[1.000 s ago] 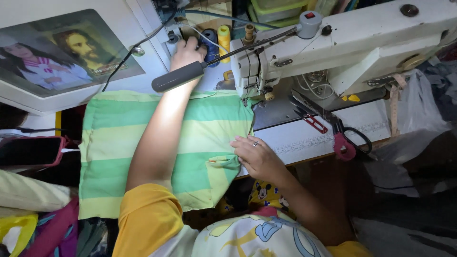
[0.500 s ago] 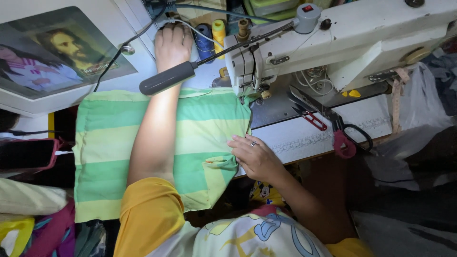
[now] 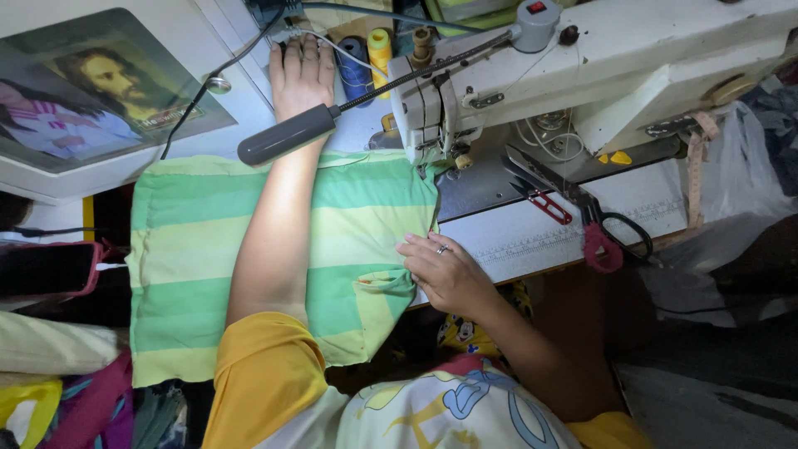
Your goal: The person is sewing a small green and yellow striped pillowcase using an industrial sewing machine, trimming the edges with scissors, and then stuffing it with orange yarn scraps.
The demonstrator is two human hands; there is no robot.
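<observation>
A green and yellow striped cloth [image 3: 199, 249] lies spread over the sewing table, its right edge under the head of a white sewing machine [image 3: 598, 58]. My left hand [image 3: 301, 73] reaches far across the cloth, fingers flat and apart, beside a blue thread spool [image 3: 356, 68] and a yellow thread spool [image 3: 380, 46]. A grey lamp head [image 3: 287, 135] on a flexible arm crosses over my left wrist. My right hand [image 3: 445, 270], with a ring, rests flat on the cloth's folded right edge near the table front.
Black-handled scissors [image 3: 598, 218] and small red snips [image 3: 544, 204] lie on the machine bed right of the needle. A framed picture [image 3: 91, 91] leans at the back left. A phone in a pink case [image 3: 50, 268] and piled fabrics [image 3: 58, 391] sit at the left.
My left hand has reached further back past the lamp head toward the thread spools. The right hand stays on the cloth edge.
</observation>
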